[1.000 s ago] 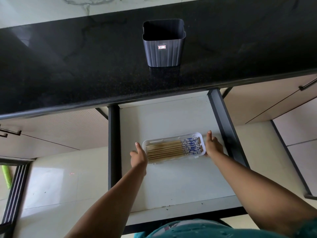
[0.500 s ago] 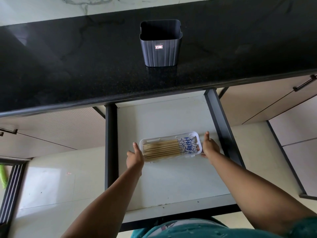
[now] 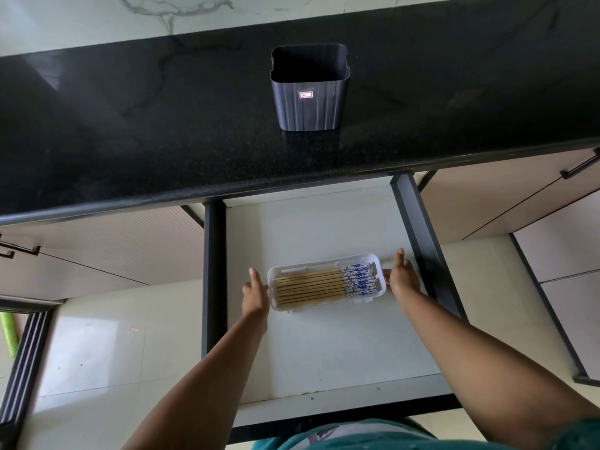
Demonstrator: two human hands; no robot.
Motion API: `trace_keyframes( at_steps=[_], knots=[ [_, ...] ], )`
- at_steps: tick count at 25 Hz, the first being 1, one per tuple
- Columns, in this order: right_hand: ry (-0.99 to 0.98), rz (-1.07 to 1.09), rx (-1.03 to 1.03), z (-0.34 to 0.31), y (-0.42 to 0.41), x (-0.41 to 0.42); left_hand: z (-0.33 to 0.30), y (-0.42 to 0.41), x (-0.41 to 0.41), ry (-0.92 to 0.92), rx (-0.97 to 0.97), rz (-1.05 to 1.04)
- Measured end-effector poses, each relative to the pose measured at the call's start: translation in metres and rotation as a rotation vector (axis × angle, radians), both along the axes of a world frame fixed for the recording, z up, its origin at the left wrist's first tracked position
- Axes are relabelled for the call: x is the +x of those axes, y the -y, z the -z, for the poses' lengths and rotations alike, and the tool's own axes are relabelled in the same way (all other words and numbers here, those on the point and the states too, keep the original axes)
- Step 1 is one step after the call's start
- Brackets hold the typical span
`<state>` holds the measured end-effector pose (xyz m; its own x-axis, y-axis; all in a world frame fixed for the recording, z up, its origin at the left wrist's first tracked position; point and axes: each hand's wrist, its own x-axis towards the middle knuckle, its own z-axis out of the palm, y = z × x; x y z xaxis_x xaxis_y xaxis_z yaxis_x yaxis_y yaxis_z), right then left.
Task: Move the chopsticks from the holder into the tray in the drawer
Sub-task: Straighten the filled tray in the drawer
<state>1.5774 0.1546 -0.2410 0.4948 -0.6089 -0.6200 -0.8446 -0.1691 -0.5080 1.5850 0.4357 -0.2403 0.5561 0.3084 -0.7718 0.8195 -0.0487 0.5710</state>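
Several wooden chopsticks (image 3: 311, 285) with blue-and-white patterned ends lie side by side in a white plastic tray (image 3: 326, 306) on the floor of the open drawer (image 3: 324, 345). My left hand (image 3: 256, 293) presses against the tray's left end, fingers extended. My right hand (image 3: 401, 276) rests against its right end. Both hands bracket the tray; neither wraps around it. The dark ribbed holder (image 3: 310, 89) stands upright on the black countertop (image 3: 162, 141) and its visible inside looks empty.
The drawer has dark side rails (image 3: 422, 245) and a dark front edge near my body. Closed cabinet fronts with dark handles (image 3: 581, 165) flank it left and right. Pale floor tiles lie below, and a green object (image 3: 8, 332) sits at the far left.
My hands and the tray between them look almost unchanged within the drawer; mostly the view has shifted as my head moved.
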Motion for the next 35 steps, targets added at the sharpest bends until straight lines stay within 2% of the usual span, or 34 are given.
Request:
trace_keyframes(
  at_steps=[3,10,16,21,25,28,30,35],
  knots=[
    [-0.004,-0.030,0.036,0.000,-0.005,0.007,0.001,-0.002,0.008,-0.017,-0.129,-0.028],
    [-0.001,-0.063,0.025,0.002,-0.005,0.011,0.000,0.001,0.013,0.002,-0.035,0.037],
    [0.031,-0.085,0.065,0.000,-0.008,0.014,0.000,0.004,0.012,0.037,-0.040,0.005],
    [0.022,-0.072,0.015,0.003,-0.009,0.015,0.001,0.005,0.014,0.015,-0.055,0.020],
    [0.072,-0.107,-0.133,0.008,-0.008,0.013,0.001,0.007,0.012,0.064,0.043,0.055],
    [0.037,-0.142,-0.122,0.011,-0.005,0.014,0.002,0.007,0.014,0.033,0.041,0.047],
    [0.012,-0.213,-0.120,0.012,-0.005,0.013,0.003,0.006,0.014,0.009,0.119,0.073],
    [-0.067,-0.360,-0.226,0.014,-0.010,-0.002,0.004,0.009,-0.003,0.037,0.334,0.360]
  ],
)
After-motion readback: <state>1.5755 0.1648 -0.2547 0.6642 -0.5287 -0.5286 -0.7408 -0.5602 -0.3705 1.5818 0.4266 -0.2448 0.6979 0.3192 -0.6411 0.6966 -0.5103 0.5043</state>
